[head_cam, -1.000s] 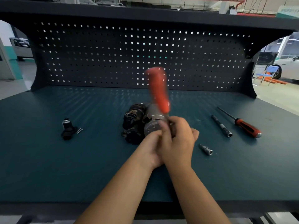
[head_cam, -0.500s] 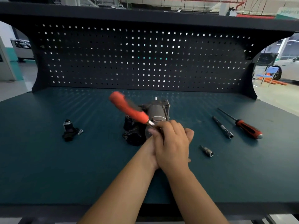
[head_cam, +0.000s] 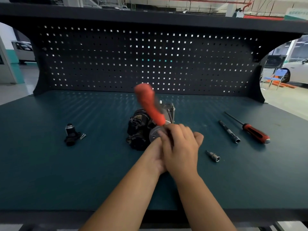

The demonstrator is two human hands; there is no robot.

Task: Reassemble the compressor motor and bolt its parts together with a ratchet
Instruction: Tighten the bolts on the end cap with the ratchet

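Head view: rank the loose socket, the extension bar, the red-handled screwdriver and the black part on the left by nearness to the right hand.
From the right hand, whose grip is on the ratchet:
1. socket, just to its right
2. extension bar, farther right and back
3. screwdriver, right of the bar
4. black part, far left

The right hand (head_cam: 180,147) and the left hand (head_cam: 153,156) are bare, uncovered to the fingertips. Behind each hand the skin stays bare too: the left forearm (head_cam: 120,197) and the right forearm (head_cam: 201,197) show uncovered down to the frame's lower edge.
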